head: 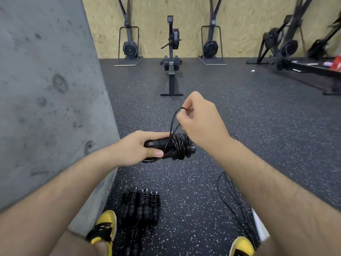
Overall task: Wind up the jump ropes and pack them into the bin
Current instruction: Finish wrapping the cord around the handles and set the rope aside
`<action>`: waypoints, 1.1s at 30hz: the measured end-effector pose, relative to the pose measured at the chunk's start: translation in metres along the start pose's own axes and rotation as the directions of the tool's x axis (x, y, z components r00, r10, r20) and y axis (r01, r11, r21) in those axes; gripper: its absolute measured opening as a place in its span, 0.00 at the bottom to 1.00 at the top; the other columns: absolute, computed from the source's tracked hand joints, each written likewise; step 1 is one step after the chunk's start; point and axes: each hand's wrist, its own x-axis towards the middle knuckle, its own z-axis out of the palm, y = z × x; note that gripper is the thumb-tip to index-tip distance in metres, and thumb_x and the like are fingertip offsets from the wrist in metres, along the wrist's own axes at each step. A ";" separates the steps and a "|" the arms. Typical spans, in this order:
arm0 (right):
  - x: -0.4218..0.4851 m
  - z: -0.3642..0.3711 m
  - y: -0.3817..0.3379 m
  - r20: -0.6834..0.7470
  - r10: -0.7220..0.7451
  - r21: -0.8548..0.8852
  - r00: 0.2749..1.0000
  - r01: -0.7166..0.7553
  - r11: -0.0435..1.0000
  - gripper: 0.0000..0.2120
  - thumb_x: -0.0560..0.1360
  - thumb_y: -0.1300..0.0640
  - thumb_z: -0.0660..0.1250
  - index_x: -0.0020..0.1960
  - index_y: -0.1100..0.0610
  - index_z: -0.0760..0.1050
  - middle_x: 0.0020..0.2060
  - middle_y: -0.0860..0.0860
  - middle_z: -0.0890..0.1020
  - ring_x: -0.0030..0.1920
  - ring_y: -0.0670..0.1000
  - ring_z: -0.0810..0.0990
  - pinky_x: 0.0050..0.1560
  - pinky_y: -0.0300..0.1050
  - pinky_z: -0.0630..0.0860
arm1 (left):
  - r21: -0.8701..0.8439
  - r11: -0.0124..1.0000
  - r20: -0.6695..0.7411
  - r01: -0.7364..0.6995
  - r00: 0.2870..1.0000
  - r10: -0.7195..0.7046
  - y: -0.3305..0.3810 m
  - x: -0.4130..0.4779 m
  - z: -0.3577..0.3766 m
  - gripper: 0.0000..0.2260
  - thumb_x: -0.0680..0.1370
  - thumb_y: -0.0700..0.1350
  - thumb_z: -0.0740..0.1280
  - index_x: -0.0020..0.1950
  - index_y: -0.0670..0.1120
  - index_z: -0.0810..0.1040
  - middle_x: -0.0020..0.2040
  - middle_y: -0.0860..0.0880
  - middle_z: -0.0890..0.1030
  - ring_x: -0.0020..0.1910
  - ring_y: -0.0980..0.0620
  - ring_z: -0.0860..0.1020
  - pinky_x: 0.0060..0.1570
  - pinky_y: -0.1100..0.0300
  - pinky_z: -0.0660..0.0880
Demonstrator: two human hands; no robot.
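Counting: 1 rope (pixel 180 145) in hand, 3 wound bundles (pixel 141 203) on floor by L shoe (pixel 104 226), 1 loose cord (pixel 232 193) at R. Left hand (pixel 137 147) curled round the paired handles; right hand (pixel 200 120) pinches a cord loop just above. Floor (pixel 230 111): dark speckled rubber; concrete wall L, chipboard wall w/ rower (pixel 171 54) behind. Rope black, flecked, coiled tight round handles.

Two hands (pixel 134 146), one jump rope (pixel 177 146) held, three wound ropes (pixel 142 202) lying, two yellow shoes (pixel 105 224).
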 end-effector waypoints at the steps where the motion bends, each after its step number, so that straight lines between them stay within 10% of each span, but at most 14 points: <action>1: 0.000 -0.001 -0.002 -0.016 0.048 0.086 0.999 -0.046 0.995 0.03 0.76 0.56 0.62 0.46 0.55 0.69 0.33 0.53 0.82 0.37 0.54 0.81 0.39 0.53 0.78 | -0.029 1.000 -0.022 -0.010 1.000 0.010 0.000 -0.001 -0.002 0.28 0.77 0.36 0.73 0.65 0.67 0.75 0.59 0.62 0.83 0.59 0.62 0.80 0.67 0.57 0.74; 10: 0.000 0.003 0.002 0.125 0.462 0.696 0.878 -0.409 0.590 0.05 0.78 0.66 0.62 0.51 0.58 0.70 0.41 0.58 0.82 0.33 0.51 0.83 0.39 0.49 0.83 | -0.268 0.962 -0.271 -0.057 0.963 -0.018 -0.011 0.000 -0.016 0.25 0.76 0.42 0.74 0.67 0.65 0.77 0.64 0.58 0.82 0.67 0.53 0.78 0.72 0.46 0.70; 16: -0.005 0.034 0.013 0.099 0.437 0.509 0.894 -0.423 0.750 0.06 0.77 0.61 0.64 0.49 0.51 0.77 0.43 0.47 0.83 0.43 0.49 0.85 0.51 0.51 0.82 | -0.212 0.977 -0.334 -0.010 0.941 -0.063 -0.017 0.009 0.004 0.25 0.73 0.47 0.75 0.67 0.66 0.76 0.63 0.60 0.82 0.66 0.56 0.78 0.73 0.48 0.70; 20: -0.014 0.054 0.010 0.139 0.419 0.254 0.897 -0.441 0.861 0.08 0.73 0.49 0.66 0.52 0.46 0.76 0.53 0.52 0.78 0.45 0.48 0.81 0.38 0.39 0.71 | -0.038 0.996 -0.470 0.082 0.878 -0.090 -0.010 0.013 0.018 0.26 0.80 0.45 0.71 0.76 0.52 0.69 0.64 0.58 0.76 0.65 0.57 0.74 0.69 0.60 0.67; 25: -0.018 0.077 -0.006 0.343 0.533 0.346 0.774 -0.631 0.694 0.35 0.59 0.33 0.70 0.59 0.50 0.71 0.52 0.48 0.81 0.49 0.49 0.83 0.54 0.54 0.80 | -0.017 1.000 -0.482 -0.005 0.876 -0.004 -0.002 0.006 0.029 0.17 0.80 0.42 0.69 0.66 0.53 0.73 0.58 0.57 0.80 0.55 0.59 0.79 0.53 0.61 0.74; 33: -0.005 0.108 0.008 0.389 0.553 0.582 0.737 -0.661 0.474 0.32 0.54 0.48 0.74 0.57 0.55 0.76 0.48 0.53 0.86 0.49 0.53 0.85 0.54 0.61 0.81 | 0.001 0.999 -0.558 -0.035 0.830 0.030 -0.022 -0.001 0.024 0.20 0.79 0.40 0.70 0.71 0.50 0.76 0.57 0.50 0.78 0.57 0.54 0.76 0.65 0.55 0.72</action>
